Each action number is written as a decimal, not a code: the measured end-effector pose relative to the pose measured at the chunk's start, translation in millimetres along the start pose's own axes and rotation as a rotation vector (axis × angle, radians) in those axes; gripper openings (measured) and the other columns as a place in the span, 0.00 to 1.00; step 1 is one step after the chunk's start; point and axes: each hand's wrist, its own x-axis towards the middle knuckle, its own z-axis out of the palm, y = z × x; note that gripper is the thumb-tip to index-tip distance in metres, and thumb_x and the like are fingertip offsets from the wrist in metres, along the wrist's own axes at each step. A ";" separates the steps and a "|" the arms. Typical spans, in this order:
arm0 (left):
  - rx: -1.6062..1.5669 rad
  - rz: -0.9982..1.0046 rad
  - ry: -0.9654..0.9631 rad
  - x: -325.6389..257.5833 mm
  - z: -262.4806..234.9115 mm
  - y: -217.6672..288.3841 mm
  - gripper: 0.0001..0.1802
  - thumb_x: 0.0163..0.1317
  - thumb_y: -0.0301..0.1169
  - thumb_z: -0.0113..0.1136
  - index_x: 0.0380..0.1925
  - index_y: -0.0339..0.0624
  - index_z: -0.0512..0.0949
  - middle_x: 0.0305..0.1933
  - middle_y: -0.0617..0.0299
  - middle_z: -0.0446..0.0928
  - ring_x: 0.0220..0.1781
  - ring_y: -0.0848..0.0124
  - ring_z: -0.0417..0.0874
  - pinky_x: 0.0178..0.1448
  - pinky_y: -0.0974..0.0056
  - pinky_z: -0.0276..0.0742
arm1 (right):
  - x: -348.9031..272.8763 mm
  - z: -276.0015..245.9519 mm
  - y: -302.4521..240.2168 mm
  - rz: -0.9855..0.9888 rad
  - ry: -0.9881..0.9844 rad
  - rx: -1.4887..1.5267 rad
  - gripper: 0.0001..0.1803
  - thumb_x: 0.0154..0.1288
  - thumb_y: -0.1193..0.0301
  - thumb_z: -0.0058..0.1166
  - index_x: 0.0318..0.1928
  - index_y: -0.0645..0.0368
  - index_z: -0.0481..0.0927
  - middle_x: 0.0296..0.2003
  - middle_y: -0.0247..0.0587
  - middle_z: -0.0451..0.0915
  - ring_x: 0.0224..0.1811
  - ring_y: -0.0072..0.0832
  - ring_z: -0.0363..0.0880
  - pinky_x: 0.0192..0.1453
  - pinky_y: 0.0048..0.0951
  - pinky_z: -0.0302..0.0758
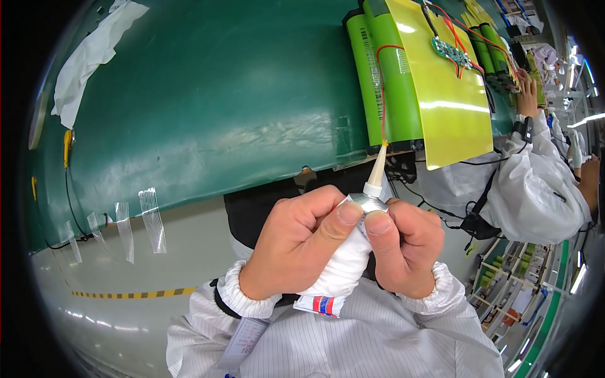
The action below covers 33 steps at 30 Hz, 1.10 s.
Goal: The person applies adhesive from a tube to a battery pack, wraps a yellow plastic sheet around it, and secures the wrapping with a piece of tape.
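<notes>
Pinches the white tube [344,267] at its silvery shoulder with the fingers [416,218] of the left hand [296,242] and the right hand [406,249], just off the near edge of the bench [220,88]. Points its nozzle [377,173] up at the end of the red wire [383,107], by the green cells [401,107] and yellow sheet [450,88]; cannot tell whether touching.

one tube [342,268] — four hanging tape strips [152,222]
</notes>
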 end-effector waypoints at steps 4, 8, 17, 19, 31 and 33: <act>-0.005 0.001 -0.002 0.0 -1.2 -0.6 0.20 0.73 0.42 0.57 0.28 0.37 0.74 0.20 0.73 0.67 0.25 0.84 0.61 0.26 0.73 0.60 | -0.5 -0.2 -1.2 -0.005 -0.006 -0.019 0.20 0.64 0.75 0.63 0.18 0.63 0.68 0.13 0.37 0.64 0.13 0.23 0.56 0.16 0.27 0.53; 0.016 0.017 0.006 1.6 -0.1 0.2 0.19 0.73 0.41 0.58 0.28 0.36 0.74 0.19 0.71 0.67 0.24 0.84 0.61 0.25 0.72 0.60 | -0.5 0.5 0.4 -0.029 0.016 -0.022 0.20 0.64 0.74 0.63 0.18 0.63 0.67 0.13 0.37 0.63 0.13 0.25 0.55 0.16 0.28 0.53; 0.068 0.062 0.018 2.5 0.0 1.8 0.19 0.72 0.40 0.59 0.27 0.36 0.74 0.19 0.69 0.67 0.24 0.83 0.61 0.24 0.71 0.60 | 1.4 -1.3 -3.3 -0.033 0.024 -0.041 0.21 0.63 0.75 0.63 0.18 0.62 0.66 0.13 0.37 0.63 0.13 0.25 0.55 0.16 0.28 0.53; 0.079 0.061 0.020 2.6 -0.1 1.8 0.19 0.72 0.40 0.59 0.27 0.36 0.74 0.19 0.68 0.67 0.24 0.83 0.61 0.24 0.71 0.60 | 2.0 -0.7 -3.9 -0.035 0.020 -0.041 0.21 0.63 0.75 0.63 0.18 0.62 0.66 0.13 0.37 0.63 0.13 0.25 0.54 0.16 0.28 0.53; 0.076 0.064 0.040 3.0 -1.7 -3.2 0.19 0.71 0.39 0.60 0.26 0.35 0.74 0.16 0.67 0.66 0.22 0.81 0.60 0.23 0.70 0.61 | 1.9 1.4 -2.4 -0.052 0.016 -0.067 0.21 0.62 0.77 0.63 0.18 0.63 0.65 0.13 0.37 0.62 0.13 0.24 0.54 0.16 0.27 0.53; 0.084 0.092 0.042 3.2 -1.5 -2.1 0.19 0.70 0.39 0.60 0.25 0.36 0.74 0.16 0.66 0.66 0.21 0.81 0.60 0.23 0.70 0.60 | 1.7 1.6 -2.2 -0.060 0.018 -0.065 0.21 0.62 0.77 0.63 0.18 0.63 0.65 0.13 0.37 0.62 0.13 0.24 0.53 0.16 0.27 0.52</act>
